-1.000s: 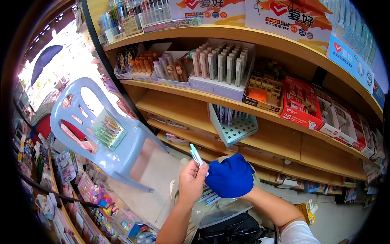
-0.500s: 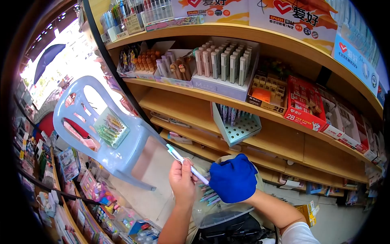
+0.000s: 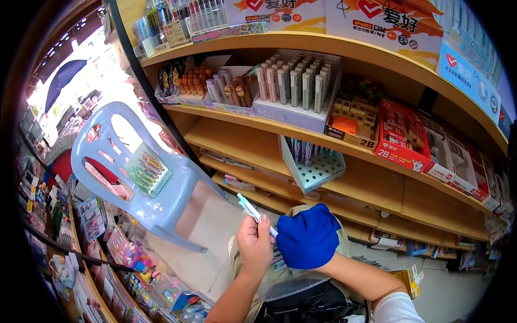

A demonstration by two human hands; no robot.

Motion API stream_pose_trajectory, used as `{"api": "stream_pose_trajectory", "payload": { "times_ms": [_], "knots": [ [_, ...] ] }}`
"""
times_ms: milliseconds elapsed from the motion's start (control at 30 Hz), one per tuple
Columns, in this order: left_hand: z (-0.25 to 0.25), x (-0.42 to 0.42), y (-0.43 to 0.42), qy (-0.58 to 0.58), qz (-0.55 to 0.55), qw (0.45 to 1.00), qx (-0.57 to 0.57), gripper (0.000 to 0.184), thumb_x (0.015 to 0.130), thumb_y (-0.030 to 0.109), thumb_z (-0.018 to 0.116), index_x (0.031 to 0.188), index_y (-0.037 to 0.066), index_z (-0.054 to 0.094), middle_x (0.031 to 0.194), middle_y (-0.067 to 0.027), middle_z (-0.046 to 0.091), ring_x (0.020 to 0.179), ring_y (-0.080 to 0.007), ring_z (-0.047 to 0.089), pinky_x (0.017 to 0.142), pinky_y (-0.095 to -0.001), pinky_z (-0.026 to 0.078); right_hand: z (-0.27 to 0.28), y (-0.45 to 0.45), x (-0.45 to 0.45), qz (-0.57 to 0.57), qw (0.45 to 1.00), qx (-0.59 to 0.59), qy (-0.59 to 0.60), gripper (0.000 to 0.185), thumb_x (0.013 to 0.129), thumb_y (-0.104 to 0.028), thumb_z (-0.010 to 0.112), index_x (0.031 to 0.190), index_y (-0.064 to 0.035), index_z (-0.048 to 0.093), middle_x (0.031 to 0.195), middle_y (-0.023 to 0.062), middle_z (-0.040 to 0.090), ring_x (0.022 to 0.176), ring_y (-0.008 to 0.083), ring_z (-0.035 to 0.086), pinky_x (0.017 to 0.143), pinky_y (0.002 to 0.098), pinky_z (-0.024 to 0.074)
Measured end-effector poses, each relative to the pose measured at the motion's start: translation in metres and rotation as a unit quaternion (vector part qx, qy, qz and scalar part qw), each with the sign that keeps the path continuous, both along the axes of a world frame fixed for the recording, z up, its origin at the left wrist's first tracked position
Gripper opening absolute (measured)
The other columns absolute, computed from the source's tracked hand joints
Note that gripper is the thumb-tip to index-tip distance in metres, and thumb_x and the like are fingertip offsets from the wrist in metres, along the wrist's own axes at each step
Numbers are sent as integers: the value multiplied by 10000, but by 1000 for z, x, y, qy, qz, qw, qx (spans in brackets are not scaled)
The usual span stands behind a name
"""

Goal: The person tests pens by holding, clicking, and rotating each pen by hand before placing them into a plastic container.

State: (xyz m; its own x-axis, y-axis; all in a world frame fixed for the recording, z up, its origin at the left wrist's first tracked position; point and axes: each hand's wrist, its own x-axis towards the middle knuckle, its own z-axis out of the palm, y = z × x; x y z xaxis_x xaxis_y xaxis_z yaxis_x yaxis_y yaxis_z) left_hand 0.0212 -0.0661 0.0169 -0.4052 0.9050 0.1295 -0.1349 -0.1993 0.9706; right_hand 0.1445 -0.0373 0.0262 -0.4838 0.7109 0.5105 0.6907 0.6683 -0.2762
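Observation:
My left hand [image 3: 255, 242] is closed round a white pen [image 3: 250, 207] with a light-blue tip, which points up and left. The pen's lower end meets a blue cloth [image 3: 308, 237]. That cloth covers my right hand, whose fingers are hidden beneath it. Below both hands a clear plastic container [image 3: 296, 289] rests on my lap, with several pastel pens [image 3: 278, 262] inside, partly hidden by the cloth.
A light-blue chair [image 3: 156, 207] at left bears a tray of pens [image 3: 148, 170]. Ahead, a wooden shelf [image 3: 237, 141] holds a tilted teal pen box [image 3: 318, 172], with pen and eraser boxes above. A yellow box [image 3: 410, 281] lies on the floor at right.
Compared with half a second ago, my left hand has moved right, nearer the cloth, and less of the pen shows. The cloth has stayed at about the same place.

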Motion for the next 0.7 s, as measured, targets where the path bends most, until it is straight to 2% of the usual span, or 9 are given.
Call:
{"api": "stream_pose_trajectory", "payload": {
  "times_ms": [100, 167, 200, 333, 433, 467, 533, 633, 700],
  "knots": [
    [0, 1, -1, 13, -9, 1000, -9, 206, 902, 193, 500, 785, 23, 495, 596, 5, 491, 481, -38, 449, 434, -177, 356, 25, -4, -6, 15, 998, 54, 18, 103, 599, -166, 579, 621, -130, 485, 570, 35, 439, 556, 226, 453, 532, 368, 317],
    [-1, 4, -2, 8, -19, 1000, -17, 202, 902, 193, 499, 793, 23, 501, 600, 4, 495, 486, -41, 451, 440, -180, 360, 21, -3, -5, 14, 998, 62, 18, 101, 613, -184, 580, 631, -135, 493, 576, 28, 446, 579, 219, 463, 548, 367, 323],
    [-3, 4, -3, 4, -24, 999, -23, 198, 901, 193, 499, 798, 23, 505, 602, 5, 495, 491, -42, 454, 444, -182, 363, -1, -1, -1, 5, 999, 46, 12, 101, 620, -196, 582, 640, -138, 501, 579, 24, 452, 587, 217, 467, 557, 366, 327],
    [-5, 5, -6, 24, -44, 998, -32, 188, 901, 192, 499, 825, 20, 517, 617, 2, 502, 510, -51, 467, 468, -189, 382, 8, -2, -2, 12, 1000, 5, -4, 95, 652, -227, 585, 690, -151, 542, 603, 18, 502, 612, 223, 489, 579, 363, 344],
    [-7, 9, -13, 190, -70, 979, 26, 191, 903, 196, 492, 837, 19, 522, 628, -1, 506, 516, -56, 471, 481, -190, 392, -10, 6, 4, 19, 999, -47, 12, 98, 688, -242, 573, 718, -149, 560, 629, 32, 546, 621, 245, 518, 577, 365, 361],
    [-11, 8, -12, 191, -89, 976, 63, 205, 915, 228, 470, 873, 30, 502, 643, 6, 493, 509, -46, 460, 470, -169, 369, -13, 8, 3, 31, 998, -48, 33, 107, 673, -241, 583, 679, -143, 541, 611, 51, 535, 595, 255, 512, 550, 375, 358],
    [-10, 9, -11, 93, -86, 991, 34, 201, 914, 213, 471, 854, 26, 513, 637, 2, 503, 511, -54, 468, 483, -177, 385, -15, 11, 2, 52, 995, -49, 74, 154, 642, -240, 602, 603, -129, 503, 576, 88, 514, 541, 275, 499, 494, 396, 352],
    [-12, 4, -10, -11, -94, 996, 7, 210, 916, 221, 466, 842, 30, 510, 631, -3, 506, 512, -56, 476, 484, -177, 390, -4, 11, 2, 37, 995, -88, 18, 125, 667, -225, 585, 620, -131, 518, 610, 85, 537, 577, 280, 530, 511, 390, 377],
    [-15, 1, -8, -46, -96, 994, 7, 220, 918, 238, 463, 839, 36, 503, 626, -4, 501, 510, -53, 477, 476, -174, 385, -7, 12, 3, 31, 994, -98, 40, 115, 675, -224, 576, 635, -128, 526, 626, 84, 546, 575, 286, 537, 515, 389, 387]
  ]
}}
